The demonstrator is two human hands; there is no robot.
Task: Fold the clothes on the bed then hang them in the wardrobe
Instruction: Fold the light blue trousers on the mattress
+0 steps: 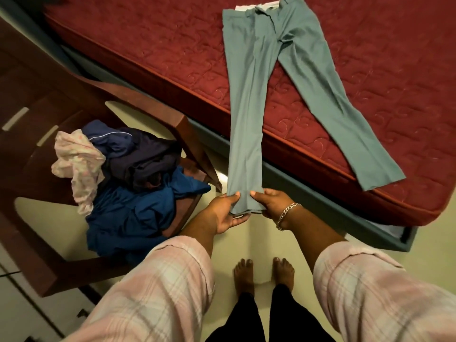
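Note:
Grey-green trousers (256, 70) lie spread on the red quilted mattress (153, 38), waistband at the far side. One leg runs off the bed's near edge toward me; the other leg lies flat on the mattress to the right. My left hand (225, 212) pinches the left corner of the hanging leg's hem, thumb on top. My right hand (270, 202), with a chain bracelet on the wrist, pinches the hem's right corner. The leg is stretched taut between the hem and the bed.
A brown wooden chair (177, 122) stands at the left, holding a pile of clothes: a blue garment (133, 213), a dark navy one (138, 154) and a pale pink one (79, 164). Wooden drawers (22, 95) are at far left. My bare feet stand on pale floor (259, 243).

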